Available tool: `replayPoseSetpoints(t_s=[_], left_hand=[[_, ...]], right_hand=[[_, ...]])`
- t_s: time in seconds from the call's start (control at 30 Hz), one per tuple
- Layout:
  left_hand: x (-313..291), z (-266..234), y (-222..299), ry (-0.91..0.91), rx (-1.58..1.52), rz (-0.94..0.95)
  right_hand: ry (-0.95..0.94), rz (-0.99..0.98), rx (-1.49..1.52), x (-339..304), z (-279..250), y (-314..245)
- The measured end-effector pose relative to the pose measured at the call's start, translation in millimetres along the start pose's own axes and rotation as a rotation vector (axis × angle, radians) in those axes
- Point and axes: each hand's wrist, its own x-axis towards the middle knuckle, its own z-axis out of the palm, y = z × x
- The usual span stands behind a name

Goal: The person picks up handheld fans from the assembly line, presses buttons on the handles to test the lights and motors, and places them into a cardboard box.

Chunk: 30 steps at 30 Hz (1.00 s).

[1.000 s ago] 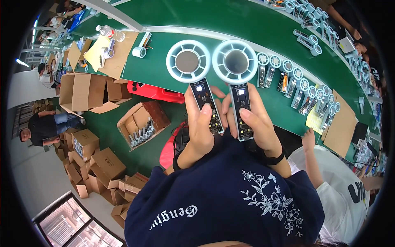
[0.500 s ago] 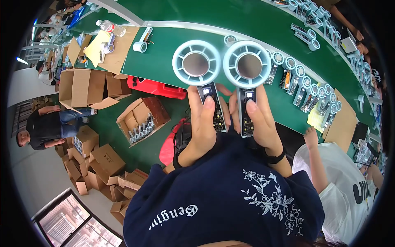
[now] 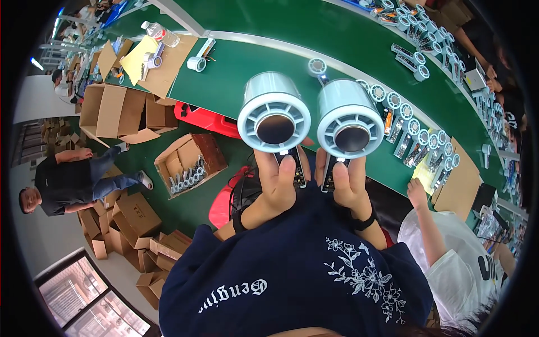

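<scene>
My left hand (image 3: 274, 184) is wrapped round the handle of a light blue handheld fan (image 3: 272, 90), its thumb on the bare circuit board beside a lit white light. A matching handheld fan (image 3: 343, 96) is in my right hand (image 3: 352, 185), the thumb again over the board. Both fans stand side by side, slightly apart, with their round spoked heads up and a dark disc in each middle. My fingers hide much of the handles.
A row of similar fans (image 3: 412, 126) lines the green bench (image 3: 224, 78) to the right. A co-worker's hand (image 3: 417, 194) is by a yellow sheet. At left are a water bottle (image 3: 160, 33), a red case (image 3: 208, 119), a carton of fans (image 3: 191, 163) and a person (image 3: 67, 180).
Both fans have tipped, so the sides of their heads now show, and the heads sit lower in view. At left the person has moved rightward with legs apart.
</scene>
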Motion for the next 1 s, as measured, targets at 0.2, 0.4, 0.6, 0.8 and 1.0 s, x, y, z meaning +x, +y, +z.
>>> replayPoseSetpoints(t_s=[0.2, 0.4, 0.6, 0.8, 1.0], left_hand=[[-6.0, 1.8, 4.3, 0.027, -0.083, 0.002], [-13.2, 7.5, 5.1, 0.073, -0.085, 0.012], [-24.3, 9.4, 2.5, 0.117, -0.063, -0.02], [-27.0, 17.4, 4.6, 0.158, -0.021, -0.018], [-26.7, 24.5, 0.0, 0.161, -0.005, -0.025]], right_hand=[[0.012, -0.02, 0.014, -1.4, -0.5, 1.2], [-0.034, -0.015, -0.02, -5.3, -6.2, 2.8], [-0.064, -0.04, -0.041, -8.8, -8.8, 2.1], [-0.056, -0.006, -0.009, -13.0, -14.9, 0.6], [-0.054, 0.005, 0.01, -10.8, -25.2, 1.5]])
